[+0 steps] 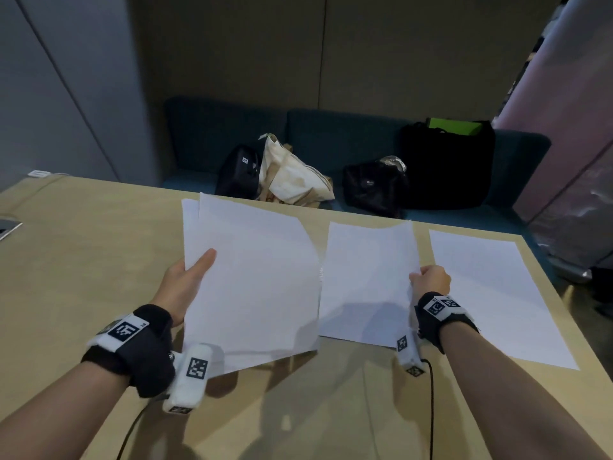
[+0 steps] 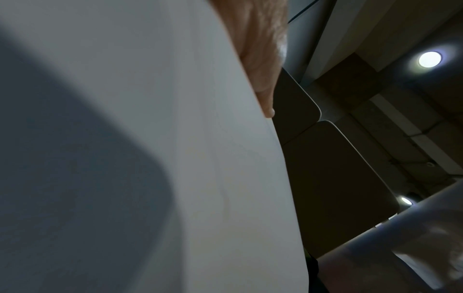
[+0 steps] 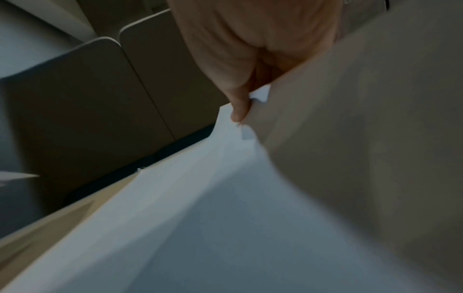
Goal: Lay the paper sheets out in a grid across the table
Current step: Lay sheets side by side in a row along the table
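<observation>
Nearest me, my left hand [image 1: 185, 287] pinches the remaining stack of sheets [image 1: 252, 287] above the table [image 1: 83, 267], thumb on top, other fingers hidden beneath. Moving right, my right hand [image 1: 430, 281] pinches the edge of a single sheet [image 1: 365, 280], its lower part near the tabletop. Further right, one placed sheet [image 1: 497, 293] lies flat. I judge the grid barely begun: most sheets remain.

A dark teal sofa [image 1: 331, 134] was seen beyond the worktop [image 1: 83, 260]. On it were set a small black bag [image 1: 238, 174], a cream tote [image 1: 292, 177], another black bag [image 1: 371, 190] and a large black bag [image 1: 447, 164]. Round ceiling lights [image 2: 429, 59] were lit.
</observation>
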Available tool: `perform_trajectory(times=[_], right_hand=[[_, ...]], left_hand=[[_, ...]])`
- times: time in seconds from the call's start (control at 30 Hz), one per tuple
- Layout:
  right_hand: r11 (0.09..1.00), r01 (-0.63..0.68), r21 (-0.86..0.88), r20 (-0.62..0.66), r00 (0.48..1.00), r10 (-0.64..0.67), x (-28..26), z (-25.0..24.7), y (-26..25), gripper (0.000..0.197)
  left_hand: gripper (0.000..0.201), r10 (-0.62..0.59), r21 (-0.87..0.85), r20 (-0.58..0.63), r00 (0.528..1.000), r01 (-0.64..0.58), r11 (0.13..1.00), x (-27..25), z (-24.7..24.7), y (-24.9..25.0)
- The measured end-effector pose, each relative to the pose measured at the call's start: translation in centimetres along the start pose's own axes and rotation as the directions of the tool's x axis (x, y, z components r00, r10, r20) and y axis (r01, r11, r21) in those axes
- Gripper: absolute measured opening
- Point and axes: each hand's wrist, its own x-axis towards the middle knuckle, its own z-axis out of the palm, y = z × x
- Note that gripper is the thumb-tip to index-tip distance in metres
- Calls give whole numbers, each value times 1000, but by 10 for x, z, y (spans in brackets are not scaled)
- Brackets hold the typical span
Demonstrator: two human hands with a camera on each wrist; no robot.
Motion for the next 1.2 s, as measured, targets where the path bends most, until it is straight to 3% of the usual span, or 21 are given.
perform_trajectory(times=[0.07,0.17,0.27,0.37,0.63,0.83,1.2], right_hand=[[998,11,-59,-47,999,-14,0,3,1,31],[959,162,-231,-41,984,-176,-10,3,-2,41],[864,394,-313,254,912,-324,-29,12,-3,38],[721,512,-468,479,832,-280,-47,24,6,49],[760,492,-425,531,815,-231,-33,19,19,55],[802,460,-380,539,815,-212,-19,18,27,56],[802,469,-370,561,801,-209,-18,13,28,57]], left_hand=[[40,-4,2,11,1000,4,1000,1,1,0],[36,-8,-3,22,1000,8,1000,4,4,0],[40,-26,-7,45,999,27,1000,7,10,0],[36,-28,-18,75,997,29,999,7,17,-1],[33,-36,-33,73,997,38,999,3,23,-4],[42,-65,-15,67,996,66,998,5,16,-9],[41,-69,-34,87,994,73,997,3,18,-10]])
